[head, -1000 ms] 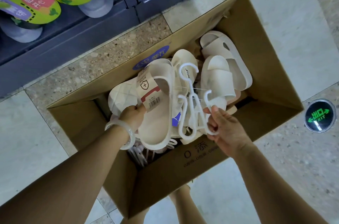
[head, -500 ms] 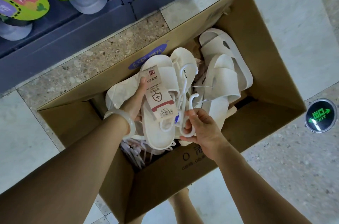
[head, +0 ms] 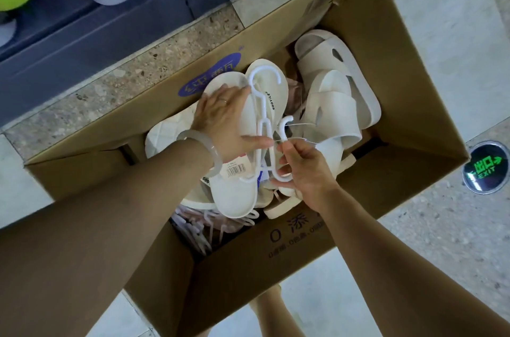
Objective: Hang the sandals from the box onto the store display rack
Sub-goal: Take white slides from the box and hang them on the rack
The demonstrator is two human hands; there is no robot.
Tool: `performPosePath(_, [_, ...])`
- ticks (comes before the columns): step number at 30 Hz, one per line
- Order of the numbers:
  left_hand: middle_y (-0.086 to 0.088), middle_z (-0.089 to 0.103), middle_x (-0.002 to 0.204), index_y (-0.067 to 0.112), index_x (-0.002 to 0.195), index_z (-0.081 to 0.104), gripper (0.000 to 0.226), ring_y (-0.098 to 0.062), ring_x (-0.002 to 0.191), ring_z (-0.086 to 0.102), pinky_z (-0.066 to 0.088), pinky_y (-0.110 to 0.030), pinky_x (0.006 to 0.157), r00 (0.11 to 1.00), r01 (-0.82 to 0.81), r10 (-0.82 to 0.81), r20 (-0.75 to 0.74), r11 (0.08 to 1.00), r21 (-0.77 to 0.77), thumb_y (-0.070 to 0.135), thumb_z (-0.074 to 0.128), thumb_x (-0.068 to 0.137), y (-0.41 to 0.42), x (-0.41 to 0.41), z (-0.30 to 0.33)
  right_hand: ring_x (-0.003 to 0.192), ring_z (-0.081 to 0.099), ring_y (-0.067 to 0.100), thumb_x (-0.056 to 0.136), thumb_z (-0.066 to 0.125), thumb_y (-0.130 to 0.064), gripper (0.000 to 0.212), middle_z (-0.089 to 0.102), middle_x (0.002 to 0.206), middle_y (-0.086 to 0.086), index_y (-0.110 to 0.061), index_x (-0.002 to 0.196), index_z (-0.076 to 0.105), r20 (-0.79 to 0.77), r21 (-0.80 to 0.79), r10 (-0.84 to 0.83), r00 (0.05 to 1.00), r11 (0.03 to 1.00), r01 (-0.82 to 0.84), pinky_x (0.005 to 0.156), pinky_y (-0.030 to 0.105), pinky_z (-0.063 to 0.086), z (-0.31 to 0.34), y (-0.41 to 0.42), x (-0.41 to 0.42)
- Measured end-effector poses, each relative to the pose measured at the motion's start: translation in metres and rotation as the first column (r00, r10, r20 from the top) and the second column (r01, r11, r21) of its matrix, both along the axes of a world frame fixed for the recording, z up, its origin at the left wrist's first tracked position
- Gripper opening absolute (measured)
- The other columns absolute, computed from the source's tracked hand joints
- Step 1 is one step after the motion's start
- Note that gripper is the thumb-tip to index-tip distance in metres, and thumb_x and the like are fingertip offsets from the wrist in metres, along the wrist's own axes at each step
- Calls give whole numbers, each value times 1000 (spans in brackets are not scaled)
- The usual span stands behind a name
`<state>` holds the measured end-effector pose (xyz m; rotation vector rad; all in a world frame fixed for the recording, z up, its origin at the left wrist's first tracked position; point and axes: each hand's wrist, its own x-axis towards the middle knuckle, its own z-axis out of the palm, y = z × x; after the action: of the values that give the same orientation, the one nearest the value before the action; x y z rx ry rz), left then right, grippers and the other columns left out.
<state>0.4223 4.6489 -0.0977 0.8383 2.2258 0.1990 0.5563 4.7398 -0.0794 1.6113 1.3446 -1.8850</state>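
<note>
We pinch a spare white hanger (head: 284, 143) w/ right hand (head: 306, 171); left hand (head: 226, 121) grips cream sandal pair (head: 242, 171). Risk: hooks beside our grip tangle, dragging neighbouring sandals out.

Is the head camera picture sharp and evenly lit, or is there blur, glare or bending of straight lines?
Head view: light is soft and even, without strong glare; the white sandals look pale, losing some surface detail. The cardboard box edges bow slightly from the wide lens. The left hand and right hand are reasonably sharp; the green exit floor sign glows brightly.
</note>
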Motion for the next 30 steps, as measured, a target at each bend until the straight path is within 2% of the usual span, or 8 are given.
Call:
performPosePath(5, [-4,61,113,20,108,57,53,-30,112,53,41,-42,96,878,-465,460,131,886,4,65,51,80,23,-18,-8,57,48,8,97,45,-20,20,46,64,1,-10,88,60,-43,4,-89,995,996,89,65,28,57,-3,-1,-11])
performPosePath(10, [-2,59,90,12,89,61,34,-22,85,52,38,-30,73,868,-469,459,190,883,14,45,59,85,34,-20,-10,60,50,7,97,43,-24,25,55,66,-5,-17,83,61,14,79,166,986,983,-166,59,12,45,-3,15,8])
performPosePath(12, [-4,59,92,12,89,60,28,-22,87,54,38,-30,74,831,-529,510,220,848,34,40,61,85,37,-15,-12,60,51,9,97,45,-27,23,58,69,-3,-16,86,61,142,412,307,941,846,-338,54,11,45,-2,36,18])
performPosePath(15, [-7,62,106,9,104,60,31,-22,89,53,38,-31,74,798,-571,549,248,821,23,35,59,88,41,-11,-16,91,54,14,89,59,-19,30,52,108,-2,-18,118,52,295,722,281,913,561,-406,84,26,49,3,66,23])
performPosePath(20, [-5,64,102,7,108,58,32,-20,86,53,36,-29,72,856,-485,461,235,873,52,34,53,92,46,-6,-14,143,8,31,65,82,-23,116,7,155,3,-36,147,0,425,395,685,592,448,-802,115,48,18,-1,115,-1])
performPosePath(23, [3,65,85,9,105,57,25,-13,79,58,39,-23,68,829,-519,475,296,850,88,31,50,94,45,-3,-11,147,0,26,64,84,-19,126,0,159,2,-30,148,-9,480,254,837,262,154,-955,117,46,12,-6,132,-5])
performPosePath(25, [5,65,76,10,100,56,21,-3,67,55,36,-19,60,815,-535,482,321,839,99,30,50,94,44,-1,-7,141,21,30,67,79,-12,111,23,152,10,-26,148,4,522,363,809,271,77,-929,114,43,21,-9,130,-5])
performPosePath(30, [3,66,71,7,100,55,22,-13,75,62,44,-28,77,809,-514,439,392,851,107,28,50,94,42,8,18,132,30,31,69,76,-16,96,33,141,10,-24,145,18,455,439,782,426,219,-871,102,41,37,21,115,-22])
